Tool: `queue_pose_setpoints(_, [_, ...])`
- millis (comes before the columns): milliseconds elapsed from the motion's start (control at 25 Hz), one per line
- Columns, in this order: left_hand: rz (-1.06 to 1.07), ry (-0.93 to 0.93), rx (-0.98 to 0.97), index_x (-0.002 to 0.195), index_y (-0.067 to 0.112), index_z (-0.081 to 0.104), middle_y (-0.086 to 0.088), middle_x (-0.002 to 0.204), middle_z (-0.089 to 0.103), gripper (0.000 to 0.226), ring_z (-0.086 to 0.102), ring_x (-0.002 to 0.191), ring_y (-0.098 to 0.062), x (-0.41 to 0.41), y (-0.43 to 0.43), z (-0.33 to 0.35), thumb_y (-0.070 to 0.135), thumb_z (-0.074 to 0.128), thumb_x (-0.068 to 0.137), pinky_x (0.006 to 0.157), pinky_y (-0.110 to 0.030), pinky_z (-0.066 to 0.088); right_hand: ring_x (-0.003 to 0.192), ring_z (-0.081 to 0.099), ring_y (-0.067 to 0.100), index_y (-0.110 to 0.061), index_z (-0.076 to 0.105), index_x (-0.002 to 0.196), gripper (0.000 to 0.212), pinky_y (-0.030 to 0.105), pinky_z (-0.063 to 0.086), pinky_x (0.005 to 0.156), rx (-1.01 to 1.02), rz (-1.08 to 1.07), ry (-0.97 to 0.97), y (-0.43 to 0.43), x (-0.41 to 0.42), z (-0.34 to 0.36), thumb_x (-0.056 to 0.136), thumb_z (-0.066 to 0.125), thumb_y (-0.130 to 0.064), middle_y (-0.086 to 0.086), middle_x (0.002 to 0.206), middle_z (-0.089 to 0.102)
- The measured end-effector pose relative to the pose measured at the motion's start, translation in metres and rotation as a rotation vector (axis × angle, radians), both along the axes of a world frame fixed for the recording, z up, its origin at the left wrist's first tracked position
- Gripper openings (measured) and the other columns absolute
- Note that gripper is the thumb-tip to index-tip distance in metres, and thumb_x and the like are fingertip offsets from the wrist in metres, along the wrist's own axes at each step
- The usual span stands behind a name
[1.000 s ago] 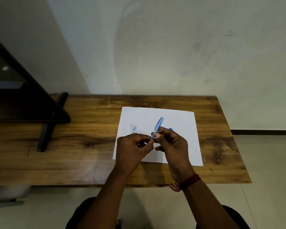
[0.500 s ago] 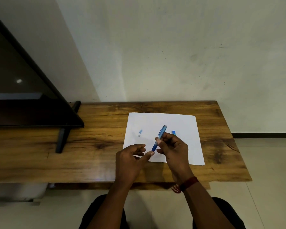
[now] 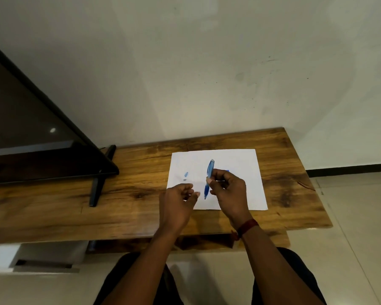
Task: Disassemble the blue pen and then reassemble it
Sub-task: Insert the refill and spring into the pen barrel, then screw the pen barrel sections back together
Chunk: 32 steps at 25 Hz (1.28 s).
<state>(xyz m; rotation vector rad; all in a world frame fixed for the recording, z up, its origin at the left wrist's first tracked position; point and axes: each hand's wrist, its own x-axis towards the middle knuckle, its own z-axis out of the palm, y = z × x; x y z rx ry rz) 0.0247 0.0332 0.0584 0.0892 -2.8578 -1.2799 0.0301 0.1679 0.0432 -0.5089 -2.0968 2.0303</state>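
head view: left hand (image 3: 178, 200) has let go, fingers loosely open and empty; right hand (image 3: 228, 190) alone pinches blue pen (image 3: 209, 177) above the paper (image 3: 246, 164), so the tip section seems refitted.

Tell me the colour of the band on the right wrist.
Dark red band, seen in the head view.

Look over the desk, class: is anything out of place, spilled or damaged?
Nothing is spilled or broken. Two small loose parts lie apart from the blue pen on the white paper; the pen is held in the right hand. The left hand holds nothing.
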Motion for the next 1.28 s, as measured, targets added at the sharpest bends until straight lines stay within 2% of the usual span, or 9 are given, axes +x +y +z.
queue_pose_setpoints(160, [-0.013,-0.042,0.065,0.114,0.011,0.069,-0.006,0.107,0.073,0.035,0.069,0.09,-0.016,-0.017,0.002,0.009,0.032,0.067,0.085,0.084,-0.035,0.057,0.093,0.066,0.02,-0.01,0.068,0.111,0.026,0.048,0.056,0.085,0.043,0.015,-0.007,-0.001,-0.003,-0.001,0.085,0.069,-0.013,0.006,0.103,0.071])
queue_pose_setpoints(240, [-0.04,-0.092,0.112,0.117,0.012,0.068,-0.005,0.111,0.072,0.04,0.069,0.094,-0.018,-0.023,0.004,0.01,0.038,0.065,0.085,0.086,-0.039,0.057,0.091,0.067,0.016,-0.016,0.07,0.108,0.025,0.047,0.057,0.083,0.077,0.039,-0.002,-0.005,-0.006,-0.004,0.084,0.07,-0.018,0.001,0.1,0.072])
queue_pose_setpoints(440, [-0.077,-0.174,0.252,0.114,0.016,0.069,0.001,0.104,0.071,0.037,0.067,0.089,-0.013,-0.049,0.005,0.017,0.037,0.068,0.083,0.073,-0.022,0.055,0.09,0.069,0.009,-0.041,0.065,0.1,0.023,0.032,0.06,0.077,0.124,0.101,0.05,-0.022,-0.015,-0.007,0.077,0.064,-0.036,-0.019,0.089,0.072])
queue_pose_setpoints(560, [-0.007,-0.278,0.385,0.104,0.014,0.072,-0.003,0.097,0.073,0.029,0.07,0.087,-0.019,-0.072,-0.017,0.024,0.031,0.071,0.082,0.079,-0.038,0.058,0.083,0.071,0.013,-0.026,0.062,0.108,0.03,0.022,0.059,0.066,0.113,0.09,0.045,-0.033,-0.031,-0.011,0.079,0.07,-0.027,-0.009,0.086,0.073])
queue_pose_setpoints(640, [0.09,-0.278,0.42,0.102,0.013,0.072,-0.003,0.094,0.074,0.028,0.07,0.086,-0.02,-0.083,-0.033,0.027,0.032,0.071,0.081,0.081,-0.04,0.058,0.082,0.069,0.013,-0.02,0.064,0.105,0.023,0.013,0.054,0.063,0.282,0.055,-0.022,-0.031,-0.046,-0.018,0.084,0.07,-0.023,-0.004,0.09,0.072])
queue_pose_setpoints(720, [0.182,-0.251,0.41,0.101,0.012,0.073,-0.003,0.092,0.073,0.029,0.069,0.084,-0.021,-0.09,-0.046,0.027,0.033,0.071,0.081,0.082,-0.041,0.057,0.084,0.063,0.009,-0.018,0.069,0.102,0.016,0.008,0.047,0.072,0.583,0.111,-0.153,-0.026,-0.058,-0.029,0.087,0.067,-0.022,-0.001,0.099,0.072])
queue_pose_setpoints(880, [0.265,-0.212,0.372,0.099,0.012,0.073,-0.004,0.091,0.073,0.031,0.069,0.081,-0.02,-0.099,-0.063,0.023,0.037,0.071,0.08,0.08,-0.04,0.058,0.083,0.056,0.007,-0.02,0.073,0.101,0.018,0.018,0.045,0.079,0.827,0.237,-0.146,-0.032,-0.074,-0.049,0.085,0.069,-0.028,0.001,0.1,0.072])
queue_pose_setpoints(1160, [0.28,-0.174,0.312,0.096,0.017,0.073,0.001,0.088,0.073,0.03,0.067,0.075,-0.016,-0.102,-0.061,0.019,0.041,0.072,0.078,0.075,-0.035,0.058,0.087,0.06,0.015,-0.021,0.072,0.099,0.017,0.023,0.048,0.08,0.957,0.272,-0.022,-0.052,-0.082,-0.066,0.086,0.066,-0.03,0.002,0.099,0.07])
queue_pose_setpoints(1280, [0.242,-0.176,0.302,0.097,0.017,0.073,0.002,0.088,0.073,0.032,0.066,0.073,-0.013,-0.103,-0.057,0.018,0.042,0.071,0.078,0.067,-0.025,0.053,0.086,0.058,0.016,-0.017,0.067,0.1,0.015,0.022,0.048,0.079,0.991,0.294,-0.003,-0.055,-0.081,-0.063,0.087,0.064,-0.025,0.004,0.1,0.068])
